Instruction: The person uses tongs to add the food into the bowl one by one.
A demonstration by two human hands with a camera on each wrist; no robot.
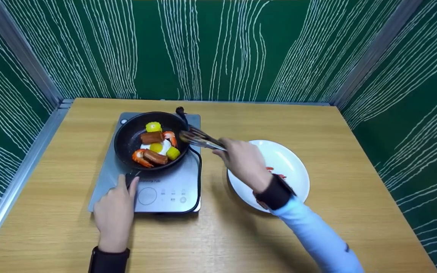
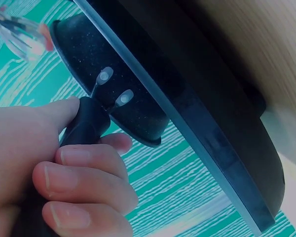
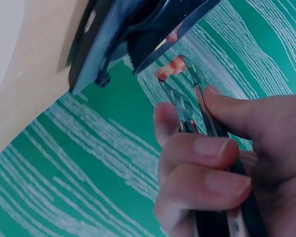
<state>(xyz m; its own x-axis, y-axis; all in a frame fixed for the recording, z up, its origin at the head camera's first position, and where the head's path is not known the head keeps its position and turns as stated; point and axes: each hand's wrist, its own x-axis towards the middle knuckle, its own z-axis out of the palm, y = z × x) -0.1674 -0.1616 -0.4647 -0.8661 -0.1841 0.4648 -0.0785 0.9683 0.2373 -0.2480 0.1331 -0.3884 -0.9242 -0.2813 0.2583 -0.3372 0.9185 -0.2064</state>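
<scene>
My left hand (image 1: 114,208) grips the black handle (image 2: 86,123) of a frying pan (image 1: 125,146) on an induction cooker (image 1: 106,189). Inside the pan lie a fried egg (image 1: 157,147), two sausage pieces (image 1: 152,137), two shrimp (image 1: 140,157) and two chunks of corn (image 1: 153,126). Metal tongs (image 1: 205,142) are held in my right hand (image 1: 245,161), their tips by the pan's right rim. A reddish, pale-streaked piece of food (image 3: 171,67) is pinched between the tips; its kind is unclear.
Right of the cooker stands a white plate (image 1: 292,163) with a few red pieces (image 1: 282,176), partly hidden under my right wrist. A black cord (image 1: 199,178) runs along the cooker's right side. Green panels with white streaks (image 1: 226,49) border the wooden table (image 1: 218,242).
</scene>
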